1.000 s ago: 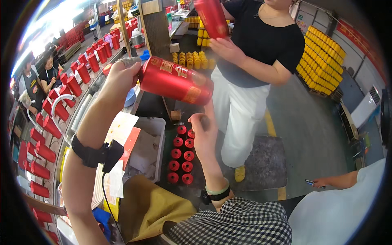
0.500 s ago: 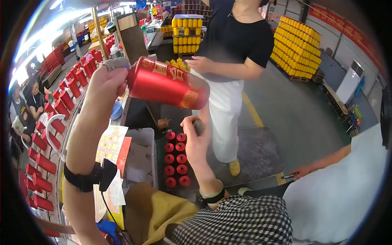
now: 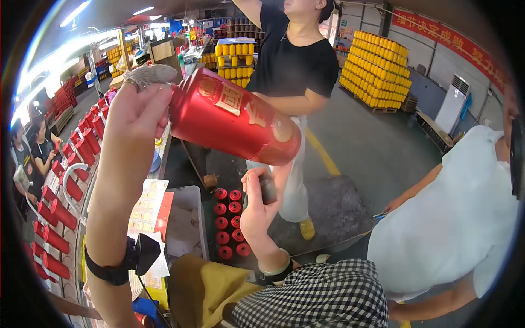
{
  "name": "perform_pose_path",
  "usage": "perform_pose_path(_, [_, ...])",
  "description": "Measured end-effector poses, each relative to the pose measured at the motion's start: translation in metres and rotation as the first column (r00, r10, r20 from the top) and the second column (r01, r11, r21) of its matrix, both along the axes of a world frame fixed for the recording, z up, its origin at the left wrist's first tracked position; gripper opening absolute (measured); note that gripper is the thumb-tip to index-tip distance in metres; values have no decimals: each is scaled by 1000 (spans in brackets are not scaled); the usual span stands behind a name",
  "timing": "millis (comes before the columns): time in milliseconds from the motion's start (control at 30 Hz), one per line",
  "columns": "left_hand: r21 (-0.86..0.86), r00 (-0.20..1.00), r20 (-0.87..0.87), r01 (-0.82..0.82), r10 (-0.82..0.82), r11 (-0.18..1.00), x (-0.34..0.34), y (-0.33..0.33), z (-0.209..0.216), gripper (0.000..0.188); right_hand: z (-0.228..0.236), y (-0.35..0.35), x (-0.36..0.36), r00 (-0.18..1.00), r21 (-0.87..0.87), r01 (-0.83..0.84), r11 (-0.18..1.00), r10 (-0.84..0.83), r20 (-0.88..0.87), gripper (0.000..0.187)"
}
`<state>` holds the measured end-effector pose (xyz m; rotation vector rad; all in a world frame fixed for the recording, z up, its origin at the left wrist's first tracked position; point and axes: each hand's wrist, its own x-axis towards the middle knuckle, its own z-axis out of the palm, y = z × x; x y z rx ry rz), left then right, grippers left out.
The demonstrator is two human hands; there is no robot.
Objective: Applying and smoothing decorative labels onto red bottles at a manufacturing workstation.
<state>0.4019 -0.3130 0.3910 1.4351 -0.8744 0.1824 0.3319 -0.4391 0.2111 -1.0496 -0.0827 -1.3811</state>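
Note:
A glossy red bottle [image 3: 219, 120] with raised gold lettering and a round pale gold patch is held up, tilted, its base to the right. My left hand [image 3: 136, 112] is closed around its neck end, with grey knit fabric over some fingers. Under the base is my right hand [image 3: 260, 210], its fingers curled about a small dark grey piece [image 3: 268, 188] whose kind is unclear. An outer finger of that hand reaches up to the bottle's lower edge; whether it presses there I cannot tell.
Several red bottles [image 3: 221, 223] stand in rows on the floor; more red bottles [image 3: 57, 238] line the bench at left. Beside my left arm are a white bin [image 3: 203, 218] and printed sheets [image 3: 145, 210]. One person [image 3: 298, 60] stands ahead, another [image 3: 437, 213] at right.
The red bottle has come closer and turned about its length, so its lettering and round patch show differently. My right hand stays just below its base. The person at right has moved further into view.

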Motion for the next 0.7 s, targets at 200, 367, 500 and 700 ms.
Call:
perform_pose_path(200, [-3, 999, 50, 9, -9, 1000, -6, 8, -1, 16, 1, 8, -6, 1000, 27, 11, 1000, -12, 23, 75])
perform_pose_path(367, [-9, 999, 50, 9, -9, 1000, -11, 11, 1, 14, 4, 10, -11, 998, 6, -37, 999, 36, 56, 75])
perform_pose_path(500, [-22, 1000, 14, 1, -1, 1000, -6, 13, -2, 17, 4, 13, -12, 998, 28, -44, 999, 42, 52, 75])
perform_pose_path(700, [-36, 1000, -11, 9, -9, 999, -11, 10, 0, 22, 7, 15, -8, 999, 82, -24, 996, 19, 51, 71])
